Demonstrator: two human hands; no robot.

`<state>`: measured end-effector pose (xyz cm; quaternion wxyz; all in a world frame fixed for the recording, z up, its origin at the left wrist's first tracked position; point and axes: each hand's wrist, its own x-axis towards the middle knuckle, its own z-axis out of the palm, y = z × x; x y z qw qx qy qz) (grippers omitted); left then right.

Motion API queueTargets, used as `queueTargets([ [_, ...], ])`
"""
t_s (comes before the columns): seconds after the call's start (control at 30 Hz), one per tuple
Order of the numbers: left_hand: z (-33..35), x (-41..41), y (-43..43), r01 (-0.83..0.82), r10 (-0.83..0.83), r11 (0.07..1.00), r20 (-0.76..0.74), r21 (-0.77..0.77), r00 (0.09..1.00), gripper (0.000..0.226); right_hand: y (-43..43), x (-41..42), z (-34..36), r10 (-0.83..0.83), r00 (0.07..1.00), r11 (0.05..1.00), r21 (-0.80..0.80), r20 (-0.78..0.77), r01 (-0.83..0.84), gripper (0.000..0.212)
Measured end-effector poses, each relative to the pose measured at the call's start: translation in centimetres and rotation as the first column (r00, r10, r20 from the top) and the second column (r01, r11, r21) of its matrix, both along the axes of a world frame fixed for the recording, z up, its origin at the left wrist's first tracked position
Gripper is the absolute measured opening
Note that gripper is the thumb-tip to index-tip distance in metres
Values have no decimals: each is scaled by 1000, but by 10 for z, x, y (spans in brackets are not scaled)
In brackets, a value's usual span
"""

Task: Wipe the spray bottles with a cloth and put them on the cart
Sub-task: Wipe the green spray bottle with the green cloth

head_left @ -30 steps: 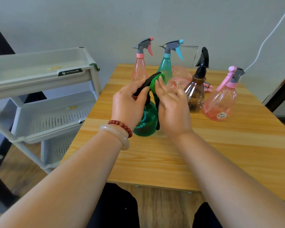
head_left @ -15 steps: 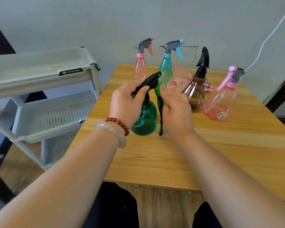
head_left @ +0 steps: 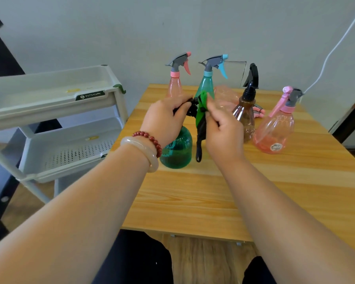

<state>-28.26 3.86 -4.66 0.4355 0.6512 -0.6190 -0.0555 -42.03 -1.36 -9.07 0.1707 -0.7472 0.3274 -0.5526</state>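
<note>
Left hand (head_left: 164, 121) grips black trigger head of green bottle (head_left: 177, 149), standing on table (head_left: 213, 201). Right hand (head_left: 223, 133) pinches green cloth (head_left: 201, 111) against it. Cart (head_left: 49, 103) left of the left hand; bare tabletop nearer than both hands.

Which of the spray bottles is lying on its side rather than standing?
The clear pink bottle at the back, between the teal bottle and the brown bottle; every other bottle stands upright.

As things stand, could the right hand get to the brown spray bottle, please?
Probably yes: the brown spray bottle stands upright just beyond the right hand with nothing between them, but that hand is pinching the green cloth and would need to let go first.
</note>
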Motion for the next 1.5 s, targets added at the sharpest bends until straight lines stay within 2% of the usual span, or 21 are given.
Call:
queueTargets([
  [0.07, -6, 1, -2, -22, 20, 999, -41, -44, 999, 30, 2, 0, -9, 16, 999, 999, 49, -30, -14, 36],
  [0.27, -8, -2, -4, -32, 30, 998, -42, -50, 999, 30, -3, -17, -3, -9, 985, 1000, 19, -172, 12, 38],
  [0.33, -9, -2, -3, -27, 25, 998, -38, -58, 999, 31, -6, -14, 5, -10, 994, 998, 67, -108, 17, 37],
  [0.4, -9, -2, -4, -35, 32, 997, -39, -66, 999, 30, -1, -5, 8, 26, 1000, 982, 186, -14, -23, 34],
  [0.43, -9, -2, -4, -41, 38, 997, -47, -66, 998, 30, 1, -1, 6, 46, 999, 978, 206, -19, -42, 33],
  [0.53, -8, 0, -3, -55, 53, 997, -55, -45, 997, 31, 2, -4, -5, 79, 986, 989, 136, -149, -59, 35],
  [0.6, -8, 1, -4, -55, 53, 998, -49, -43, 997, 31, -2, -13, 0, 80, 980, 981, 186, -180, -45, 37],
  [0.73, -9, 0, -4, -50, 47, 997, -44, -62, 998, 31, -4, -7, 9, 46, 998, 954, 298, -35, -34, 33],
  [0.8, -10, 2, -4, -55, 52, 997, -47, -61, 998, 31, 3, 1, 8, 64, 996, 963, 264, -56, -47, 33],
  [0.87, -10, 4, -3, -63, 61, 997, -47, -52, 997, 31, 5, -1, 1, 81, 985, 981, 185, -154, -52, 36],
  [0.97, -9, 4, -3, -65, 63, 997, -38, -50, 997, 32, -4, -16, 10, 83, 962, 968, 251, -258, -17, 37],
  [1.13, -10, 4, -2, -48, 46, 997, -39, -62, 998, 32, -2, -7, 16, 105, 985, 965, 255, -138, -67, 34],
  [1.2, -11, 6, -1, -60, 57, 997, -46, -56, 997, 32, 3, -6, 5, 142, 974, 964, 249, -177, -96, 35],
  [1.3, -11, 6, -2, -65, 63, 997, -45, -47, 997, 32, -4, -17, 6, 93, 973, 953, 301, -212, -25, 36],
  [1.4, -11, 5, -2, -66, 63, 996, -48, -59, 997, 32, -4, -12, 13, 52, 988, 965, 261, -147, -13, 35],
  [1.5, -12, 6, -2, -71, 68, 996, -58, -58, 996, 31, 5, -1, 5, 107, 977, 973, 223, -186, -64, 35],
])
